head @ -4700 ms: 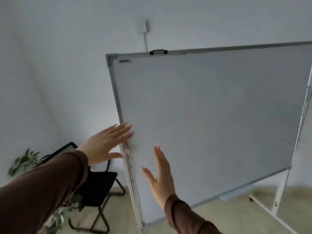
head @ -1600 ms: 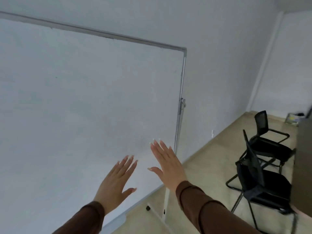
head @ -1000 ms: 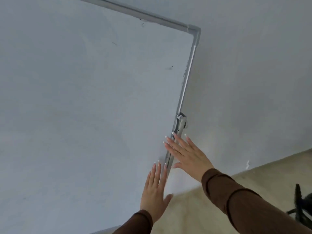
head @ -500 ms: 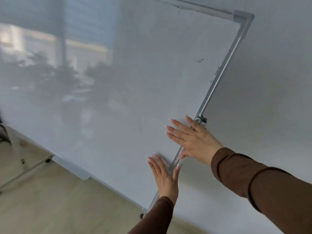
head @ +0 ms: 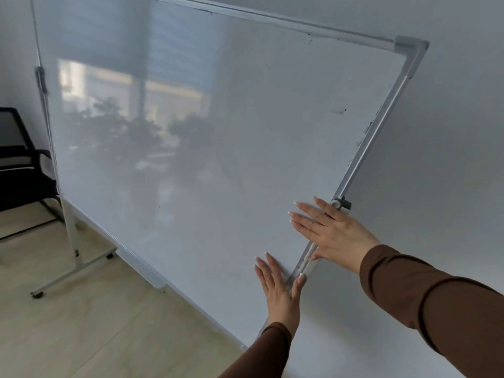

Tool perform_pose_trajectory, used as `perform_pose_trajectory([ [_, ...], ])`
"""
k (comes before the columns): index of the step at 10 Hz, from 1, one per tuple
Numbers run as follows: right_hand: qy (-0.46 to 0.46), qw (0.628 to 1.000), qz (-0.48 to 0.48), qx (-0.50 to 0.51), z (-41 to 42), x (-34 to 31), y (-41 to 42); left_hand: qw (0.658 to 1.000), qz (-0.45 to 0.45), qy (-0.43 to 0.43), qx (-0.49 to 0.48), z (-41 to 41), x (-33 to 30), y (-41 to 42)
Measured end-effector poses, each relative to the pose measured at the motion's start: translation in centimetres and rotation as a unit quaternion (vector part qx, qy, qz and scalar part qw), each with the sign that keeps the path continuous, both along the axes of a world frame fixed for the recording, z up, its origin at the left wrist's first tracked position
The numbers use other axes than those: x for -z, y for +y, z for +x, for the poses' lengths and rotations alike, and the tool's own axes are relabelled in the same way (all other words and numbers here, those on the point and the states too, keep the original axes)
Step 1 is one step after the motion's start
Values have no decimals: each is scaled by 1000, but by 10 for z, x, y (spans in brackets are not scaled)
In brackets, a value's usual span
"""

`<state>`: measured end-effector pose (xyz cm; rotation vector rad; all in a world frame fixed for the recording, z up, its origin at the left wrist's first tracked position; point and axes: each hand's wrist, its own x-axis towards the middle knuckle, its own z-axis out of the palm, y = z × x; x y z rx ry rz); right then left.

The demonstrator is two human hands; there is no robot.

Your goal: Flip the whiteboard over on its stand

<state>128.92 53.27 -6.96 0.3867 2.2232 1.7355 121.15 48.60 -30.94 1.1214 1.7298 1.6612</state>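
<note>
On whiteboard [head: 218, 159], flat open fingers [head: 305, 214]

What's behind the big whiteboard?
Past the whiteboard's left edge, a black chair shows against the wall, with the stand's leg below. Anything directly behind the panel is covered. The window and plants on it are only reflections.
</note>
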Motion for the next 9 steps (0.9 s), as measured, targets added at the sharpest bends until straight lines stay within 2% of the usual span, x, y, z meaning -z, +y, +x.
perform_pose_trajectory([
  [4,2,1000,-6,-16,15,2,43,999,-9,40,-22,13,8,39],
  [6,-1,1000,-14,5,18,5,37,998,-30,60,-3,7,11,34],
  [7,38,999,-39,0,14,-1,20,997,-41,52,33,-3,-2,18],
  [8,159,979,-122,-46,-2,-9,0,998,-10,-3,63,-32,-37,-4],
  [9,397,874,-238,-146,-34,-27,-38,990,68,-40,120,-92,-101,-29],
])
